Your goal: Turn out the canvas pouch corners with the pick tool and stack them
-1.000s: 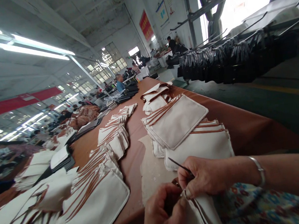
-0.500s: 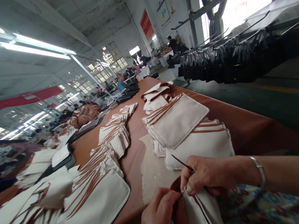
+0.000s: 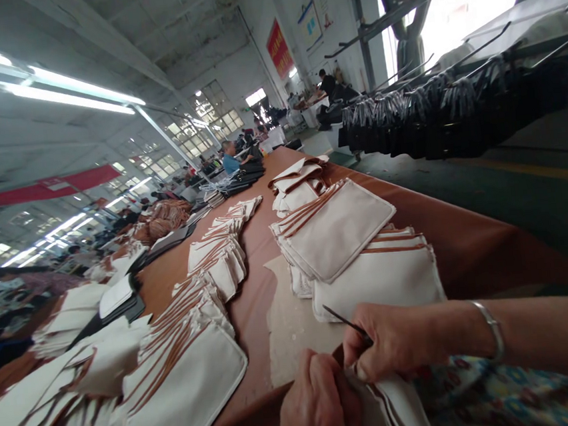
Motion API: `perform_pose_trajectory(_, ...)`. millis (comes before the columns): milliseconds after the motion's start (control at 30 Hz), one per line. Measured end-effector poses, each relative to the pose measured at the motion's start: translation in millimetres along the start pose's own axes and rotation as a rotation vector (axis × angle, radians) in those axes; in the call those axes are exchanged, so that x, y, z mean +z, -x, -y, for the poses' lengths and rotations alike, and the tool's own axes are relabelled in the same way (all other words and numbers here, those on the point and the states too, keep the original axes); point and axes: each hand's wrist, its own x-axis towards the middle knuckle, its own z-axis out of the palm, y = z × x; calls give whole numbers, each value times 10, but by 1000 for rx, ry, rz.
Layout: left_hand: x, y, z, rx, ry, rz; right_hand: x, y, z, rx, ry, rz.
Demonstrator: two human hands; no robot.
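Pouch (image 3: 407, 403) near ctr.: smooth, matt, leather-look. R pouch stack (image 3: 341, 231): smooth, v. slight sheen. L pouch stack (image 3: 191, 396): smooth faces, rough edges. Table cover (image 3: 429, 216): smooth, semi-gloss, vinyl-like. Bracelet (image 3: 494, 328), near R: shiny metal. Floral garment (image 3: 526, 387): matt cloth.

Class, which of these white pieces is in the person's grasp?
The white piece at the picture's bottom: the right hand pinches it, the left hand alongside. The other white pieces lie on the table.

Both hands (image 3: 318, 397) (image 3: 394, 340) curled, close together
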Motion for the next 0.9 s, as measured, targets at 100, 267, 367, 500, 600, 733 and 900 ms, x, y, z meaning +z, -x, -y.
perform_pose_trajectory(100, -46, -62, -47, -201, 275, 1, 34, -25, -103, -120, 73, -37)
perform_pose_trajectory(267, -183, -161, -44, -479, 823, 187, 42, 4, -48, -149, 6, -100)
perform_pose_trajectory(367, -222, -207, -21, -553, 1046, 285, 41, 25, 2, -161, -22, -128)
perform_pose_trajectory(500, -220, -258, -85, -599, 1080, 308, 33, 30, -13, -222, 23, -150)
perform_pose_trajectory(600, -219, -285, -169, -638, 955, 323, 29, 36, -35, -241, 31, -160)
perform_pose_trajectory(733, -186, -270, -209, -685, 900, 329, 58, 81, -29, -307, 61, -167)
perform_pose_trajectory(900, -46, -193, -183, -772, 988, 338, 88, 147, -71, -652, 507, -256)
